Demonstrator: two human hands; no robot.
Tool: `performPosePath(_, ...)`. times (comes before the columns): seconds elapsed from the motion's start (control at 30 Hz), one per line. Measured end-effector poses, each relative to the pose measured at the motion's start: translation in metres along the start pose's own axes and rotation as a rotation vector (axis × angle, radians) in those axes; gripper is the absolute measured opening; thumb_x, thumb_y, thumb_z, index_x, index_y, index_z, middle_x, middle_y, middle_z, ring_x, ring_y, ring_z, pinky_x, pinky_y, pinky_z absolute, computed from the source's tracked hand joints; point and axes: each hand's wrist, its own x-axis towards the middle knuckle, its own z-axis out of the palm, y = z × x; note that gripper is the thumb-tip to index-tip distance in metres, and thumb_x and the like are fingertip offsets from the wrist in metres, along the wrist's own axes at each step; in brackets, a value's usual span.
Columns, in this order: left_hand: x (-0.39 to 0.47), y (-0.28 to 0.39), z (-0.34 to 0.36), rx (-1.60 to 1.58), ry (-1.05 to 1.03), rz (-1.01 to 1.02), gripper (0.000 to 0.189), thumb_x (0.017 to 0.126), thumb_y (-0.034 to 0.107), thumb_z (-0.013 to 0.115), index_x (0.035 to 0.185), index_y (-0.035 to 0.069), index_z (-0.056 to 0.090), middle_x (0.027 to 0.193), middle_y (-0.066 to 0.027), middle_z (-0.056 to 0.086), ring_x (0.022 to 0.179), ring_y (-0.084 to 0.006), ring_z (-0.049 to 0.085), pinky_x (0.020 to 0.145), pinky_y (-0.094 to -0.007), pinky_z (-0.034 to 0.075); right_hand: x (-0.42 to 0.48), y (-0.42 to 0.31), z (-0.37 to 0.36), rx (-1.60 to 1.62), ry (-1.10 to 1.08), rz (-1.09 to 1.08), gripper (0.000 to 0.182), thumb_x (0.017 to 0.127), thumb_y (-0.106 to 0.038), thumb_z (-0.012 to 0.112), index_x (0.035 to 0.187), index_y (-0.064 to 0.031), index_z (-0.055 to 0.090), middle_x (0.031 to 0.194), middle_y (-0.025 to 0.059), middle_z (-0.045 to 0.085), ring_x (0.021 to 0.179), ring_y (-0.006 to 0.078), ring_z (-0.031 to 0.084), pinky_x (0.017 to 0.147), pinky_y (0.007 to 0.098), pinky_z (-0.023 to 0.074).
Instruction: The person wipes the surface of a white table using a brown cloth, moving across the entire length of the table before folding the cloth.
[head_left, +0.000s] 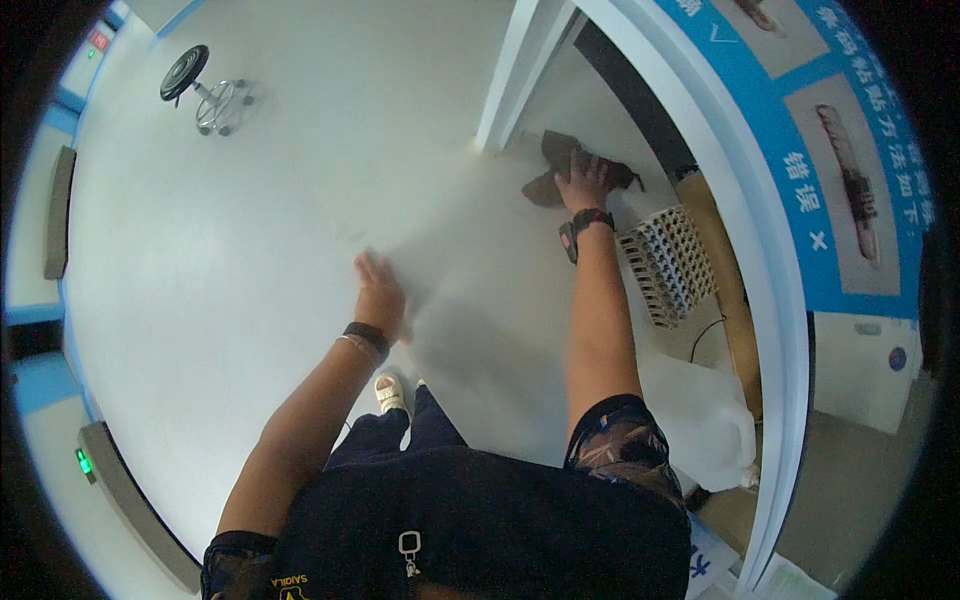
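Under a white-framed table at the right, my right hand reaches down onto a pair of dark brown shoes on the floor. Its fingers are spread over the shoes; whether they grip one cannot be told. My left hand is over the pale floor in front of me, with its fingers a little apart and nothing seen in it. A white perforated plastic basket lies close to my right forearm, just beyond the shoes.
A translucent white plastic jug stands by my right elbow, near the white frame. The frame's leg rises beside the shoes. A black round stool on casters is at the upper left. Cabinets or machines line the left edge.
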Motion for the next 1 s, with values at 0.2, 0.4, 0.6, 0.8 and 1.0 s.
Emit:
performPosePath(0.2,-0.004,-0.002,0.008,-0.038,-0.013,-0.059,0.119,0.052,0.070,0.079,0.138,-0.007,0.049,0.153,-0.0255,0.034,0.140,-0.0558,0.021,0.114,-0.0679,0.013,-0.067,-0.089,0.016,-0.011,0.047,-0.407,0.071,0.096,-0.054,0.050,0.155,-0.0214,0.027,0.162,0.0181,0.012,0.148,0.0427,0.007,0.120,0.0561,0.0140)
performPosePath(0.4,0.002,-0.007,0.001,-0.102,-0.056,-0.007,0.144,0.049,0.073,0.078,0.143,-0.021,0.023,0.150,-0.0350,0.030,0.141,-0.0578,0.015,0.118,-0.0628,0.012,-0.159,-0.063,0.026,-0.050,-0.101,-0.648,0.069,0.095,-0.041,0.059,0.155,-0.0305,0.026,0.163,0.0141,0.013,0.149,0.0406,0.012,0.118,0.0563,0.0209)
performPosePath(0.6,-0.001,-0.001,-0.002,-0.050,-0.059,-0.012,0.143,0.050,0.075,0.077,0.142,-0.021,0.025,0.151,-0.0326,0.030,0.140,-0.0598,0.014,0.117,-0.0642,0.012,-0.020,-0.004,-0.003,-0.027,-0.071,-0.062,0.068,0.101,-0.051,0.041,0.158,-0.0278,0.013,0.162,0.0227,0.006,0.148,0.0459,0.004,0.120,0.0557,0.0149)
performPosePath(0.8,0.004,0.003,0.002,-0.005,-0.072,-0.031,0.135,0.050,0.074,0.078,0.142,-0.015,0.035,0.151,-0.0308,0.032,0.138,-0.0608,0.018,0.115,-0.0681,0.013,-0.048,-0.102,0.023,0.011,0.113,-0.183,0.070,0.098,-0.050,0.047,0.155,-0.0167,0.024,0.159,0.0273,0.015,0.146,0.0497,0.010,0.116,0.0637,0.0167)
performPosePath(1.0,0.008,-0.001,0.004,-0.063,-0.064,-0.034,0.139,0.049,0.074,0.078,0.148,-0.010,0.028,0.151,-0.0314,0.032,0.138,-0.0600,0.020,0.114,-0.0680,0.014,-0.179,-0.193,0.057,0.157,0.101,-0.627,0.057,0.098,-0.036,0.053,0.151,-0.0234,0.037,0.162,0.0161,0.016,0.148,0.0403,0.014,0.118,0.0586,0.0159)
